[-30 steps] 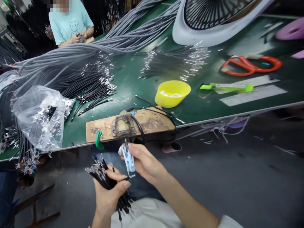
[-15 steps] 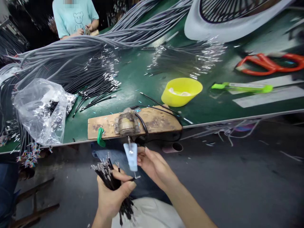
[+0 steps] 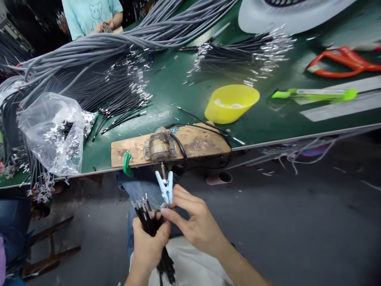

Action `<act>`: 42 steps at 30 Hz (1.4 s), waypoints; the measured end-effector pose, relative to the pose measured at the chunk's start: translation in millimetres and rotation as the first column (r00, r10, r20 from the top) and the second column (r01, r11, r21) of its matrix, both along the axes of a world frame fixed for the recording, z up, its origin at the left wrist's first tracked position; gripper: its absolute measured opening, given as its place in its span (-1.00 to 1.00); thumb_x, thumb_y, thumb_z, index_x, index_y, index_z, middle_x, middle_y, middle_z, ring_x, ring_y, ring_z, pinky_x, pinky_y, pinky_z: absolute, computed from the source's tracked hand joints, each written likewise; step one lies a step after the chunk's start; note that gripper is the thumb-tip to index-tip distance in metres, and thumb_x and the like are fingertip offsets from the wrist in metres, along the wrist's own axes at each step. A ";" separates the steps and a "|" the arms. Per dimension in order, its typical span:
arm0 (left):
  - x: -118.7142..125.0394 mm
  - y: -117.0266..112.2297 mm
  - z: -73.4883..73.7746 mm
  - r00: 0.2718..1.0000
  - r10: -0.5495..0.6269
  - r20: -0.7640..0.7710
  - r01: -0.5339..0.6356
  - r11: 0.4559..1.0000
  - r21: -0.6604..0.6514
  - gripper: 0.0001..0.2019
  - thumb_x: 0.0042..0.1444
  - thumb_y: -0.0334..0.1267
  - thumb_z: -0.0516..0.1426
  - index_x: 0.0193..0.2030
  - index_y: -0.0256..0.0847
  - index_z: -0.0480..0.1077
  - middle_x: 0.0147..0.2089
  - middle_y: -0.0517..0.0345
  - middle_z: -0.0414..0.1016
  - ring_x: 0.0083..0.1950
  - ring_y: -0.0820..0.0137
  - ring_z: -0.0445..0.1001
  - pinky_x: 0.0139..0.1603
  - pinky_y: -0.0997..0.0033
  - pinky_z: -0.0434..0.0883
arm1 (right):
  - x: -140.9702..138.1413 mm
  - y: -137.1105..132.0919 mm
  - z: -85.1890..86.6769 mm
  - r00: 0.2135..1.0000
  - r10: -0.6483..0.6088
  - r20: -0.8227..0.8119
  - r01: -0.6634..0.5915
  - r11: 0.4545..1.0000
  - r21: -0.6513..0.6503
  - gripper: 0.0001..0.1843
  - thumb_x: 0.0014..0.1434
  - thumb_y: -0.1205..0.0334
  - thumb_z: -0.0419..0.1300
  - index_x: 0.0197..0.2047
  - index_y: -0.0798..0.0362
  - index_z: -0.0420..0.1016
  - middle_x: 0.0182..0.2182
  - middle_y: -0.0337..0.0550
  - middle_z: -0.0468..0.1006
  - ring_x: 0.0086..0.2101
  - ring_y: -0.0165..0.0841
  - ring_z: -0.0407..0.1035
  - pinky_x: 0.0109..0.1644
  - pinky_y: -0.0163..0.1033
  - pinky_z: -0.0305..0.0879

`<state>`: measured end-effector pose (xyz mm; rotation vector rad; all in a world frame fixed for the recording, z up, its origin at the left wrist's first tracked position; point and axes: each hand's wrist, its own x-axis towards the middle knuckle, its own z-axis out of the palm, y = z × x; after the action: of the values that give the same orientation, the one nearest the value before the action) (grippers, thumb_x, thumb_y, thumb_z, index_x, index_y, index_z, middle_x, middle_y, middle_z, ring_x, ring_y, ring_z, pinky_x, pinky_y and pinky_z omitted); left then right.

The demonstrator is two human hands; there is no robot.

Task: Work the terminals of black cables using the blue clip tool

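My left hand (image 3: 150, 242) is closed around a bundle of thin black cables (image 3: 145, 218) with bare silvery ends pointing up. Close beside it, my right hand (image 3: 193, 218) pinches thumb and forefinger at the end of one black cable; the fingers mostly hide that end. Just above the pinch is a light-blue clothespin (image 3: 166, 190), its upper legs spread apart on either side of a metal shaft (image 3: 163, 171). That shaft sticks out of a small, worn motor (image 3: 160, 147) mounted on a wooden board (image 3: 202, 141) at the table edge.
A green clamp (image 3: 127, 165) sits at the board's left. On the green table (image 3: 166, 89) are a yellow cup (image 3: 232, 105), a clear plastic bag (image 3: 53, 135), cut black cables (image 3: 125, 107), a green cutter (image 3: 315, 94) and orange-handled scissors (image 3: 342, 63). A co-worker (image 3: 92, 18) is across the table.
My right hand has moved left and closed its fingertips by the cable end near my left hand. The clothespin has turned, showing its spread legs. The camera view has shifted slightly.
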<state>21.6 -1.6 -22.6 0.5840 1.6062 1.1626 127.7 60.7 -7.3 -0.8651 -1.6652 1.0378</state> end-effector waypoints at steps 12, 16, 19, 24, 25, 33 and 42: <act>-1.5 5.9 0.7 0.950 0.105 0.293 -0.112 0.994 0.005 -0.58 -0.28 0.06 0.31 -0.53 -0.19 0.26 -0.70 0.37 0.11 -0.75 0.68 -0.07 -0.76 0.59 -0.05 | -15.3 -12.3 -27.1 0.934 -0.069 -0.352 -0.034 0.960 -0.278 -0.73 0.19 0.24 0.07 -0.50 0.06 0.45 -0.53 -0.17 0.41 -0.45 -0.35 0.25 -0.36 -0.27 0.17; -1.3 5.9 3.2 0.949 0.084 0.305 -0.084 0.996 -0.011 -0.58 -0.24 0.07 0.29 -0.53 -0.22 0.26 -0.63 0.29 0.28 -0.76 0.71 -0.02 -0.78 0.62 -0.02 | -17.9 -13.5 -34.4 0.839 -0.074 -0.539 -0.246 0.832 -0.498 -0.71 0.18 0.08 0.08 -0.38 0.07 0.52 -0.48 -0.17 0.42 -0.43 -0.37 0.25 -0.35 -0.28 0.19; -2.3 5.7 0.5 0.955 0.063 0.289 -0.062 0.998 -0.010 -0.59 -0.19 0.07 0.27 -0.55 -0.23 0.25 -0.68 0.32 0.23 -0.77 0.71 -0.03 -0.78 0.63 -0.03 | -13.1 -8.0 -30.4 0.833 -0.055 -0.551 -0.282 0.814 -0.508 -0.70 0.13 0.02 0.13 -0.37 0.07 0.53 -0.48 -0.18 0.42 -0.45 -0.39 0.24 -0.36 -0.31 0.20; -3.7 3.3 -6.3 0.965 0.063 0.253 -0.063 0.998 -0.009 -0.57 -0.25 0.09 0.29 -0.60 -0.19 0.23 -0.71 0.32 0.20 -0.80 0.66 -0.03 -0.82 0.58 -0.04 | -4.8 1.0 -19.4 0.897 0.003 -0.441 -0.243 0.838 -0.489 -0.81 0.03 0.13 0.24 -0.45 0.09 0.47 -0.49 -0.20 0.42 -0.44 -0.38 0.29 -0.34 -0.31 0.25; -3.0 1.8 -7.2 0.975 0.076 0.211 -0.078 0.997 0.000 -0.58 -0.26 0.08 0.29 -0.59 -0.19 0.24 -0.72 0.32 0.21 -0.80 0.64 -0.01 -0.82 0.56 -0.02 | -5.4 0.8 -18.4 0.907 -0.003 -0.420 -0.228 0.837 -0.497 -0.82 0.04 0.15 0.23 -0.47 0.09 0.45 -0.52 -0.21 0.41 -0.47 -0.39 0.28 -0.37 -0.31 0.25; 10.8 -3.6 1.2 0.992 0.123 0.028 -0.124 0.992 0.036 -0.64 -0.16 0.08 0.23 -0.57 -0.21 0.35 -0.76 0.34 0.13 -0.74 0.56 0.08 -0.76 0.52 0.11 | -16.8 -14.1 -24.1 0.914 -0.362 -0.183 0.393 0.901 0.184 -0.82 0.08 0.49 0.05 -0.38 0.03 0.37 -0.50 -0.17 0.38 -0.45 -0.33 0.26 -0.39 -0.21 0.22; 6.1 9.6 17.4 0.980 0.194 0.033 -0.196 0.976 0.090 -0.62 -0.24 0.07 0.28 -0.57 -0.24 0.36 -0.75 0.39 0.09 -0.76 0.63 0.02 -0.78 0.59 0.06 | -1.9 -9.5 -24.9 0.961 -0.171 -0.216 0.171 0.985 -0.019 -0.87 0.14 0.17 0.13 -0.26 0.04 0.40 -0.45 -0.15 0.38 -0.45 -0.34 0.25 -0.44 -0.26 0.22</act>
<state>27.6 8.0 -5.2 0.4774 1.6236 1.3906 125.7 51.2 -32.3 -0.8475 -1.3822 0.9767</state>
